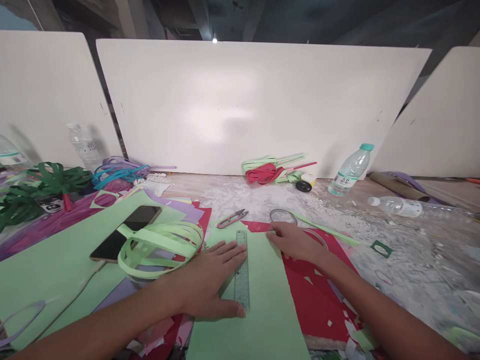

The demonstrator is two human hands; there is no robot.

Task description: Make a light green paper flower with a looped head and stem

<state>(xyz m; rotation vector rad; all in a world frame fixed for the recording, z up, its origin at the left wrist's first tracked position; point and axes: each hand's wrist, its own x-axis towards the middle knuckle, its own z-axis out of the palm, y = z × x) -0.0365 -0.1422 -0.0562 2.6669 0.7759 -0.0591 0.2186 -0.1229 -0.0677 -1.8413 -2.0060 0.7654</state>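
Observation:
A pale green paper sheet (266,310) lies in front of me with a clear ruler (242,282) set lengthwise on it. My left hand (213,280) is spread flat over the sheet, its fingertips and thumb touching the ruler's left side. At the sheet's upper right edge, my right hand (294,240) has its fingers curled together; whatever is between them is hidden. Just beyond the sheet's top lies a pair of thread snips (232,218). A thin grey ring (282,216) rests past my right hand, close to a green strip (326,229).
Red paper (315,305) with scraps lies under the green sheet. Left are looped green strips (161,247) and a phone (127,232) with a cable. Behind stand a tilted water bottle (350,170), red strips (264,173) and a white panel (258,100). Another bottle (408,206) lies right.

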